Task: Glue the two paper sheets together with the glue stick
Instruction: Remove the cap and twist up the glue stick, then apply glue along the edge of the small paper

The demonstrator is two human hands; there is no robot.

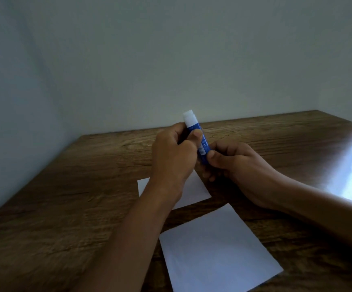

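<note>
Head view: both hands raised above wooden table (65, 197).
Left hand (171, 157): closed around glue stick (201, 142) barrel.
Right hand (234, 163): pinching its lower end.
White tip: apparently uncapped.
Far sheet (194, 190): partly hidden.
Near sheet (217, 251): flat.

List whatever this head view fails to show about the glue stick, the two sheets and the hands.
- Blue glue stick with white tip: label too blurred to read; lower barrel hidden by left hand and right hand.
- White tip: cannot tell cap from bare glue.
- Far white paper sheet: middle covered by the left wrist.
- Near white paper sheet: any glue on it is too faint to see.
- Brown wooden table: right side washed out by glare.
</note>
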